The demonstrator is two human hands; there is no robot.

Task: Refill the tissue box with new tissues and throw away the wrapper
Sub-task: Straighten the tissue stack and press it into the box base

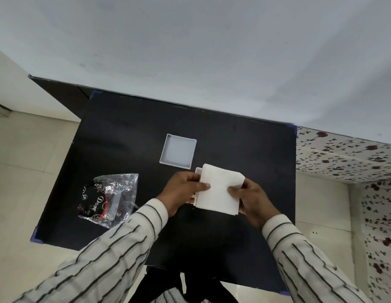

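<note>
A stack of white tissues [219, 189] is held between both hands over the middle of the black table [129, 138]. My left hand [183, 191] grips its left edge with the thumb on top. My right hand [252, 197] grips its right edge. Under the stack, part of a white tissue box [198, 171] shows at the upper left corner; the rest of it is hidden. A shallow white square lid or tray [178, 151] lies open side up just beyond. The clear plastic wrapper [109, 199] with black and red print lies crumpled at the left.
The table stands against a pale wall [190, 51]. Light floor tiles [26, 171] lie to the left, and a surface with a flower pattern [347, 156] is at the right. Striped sleeves [115, 248] cover both forearms.
</note>
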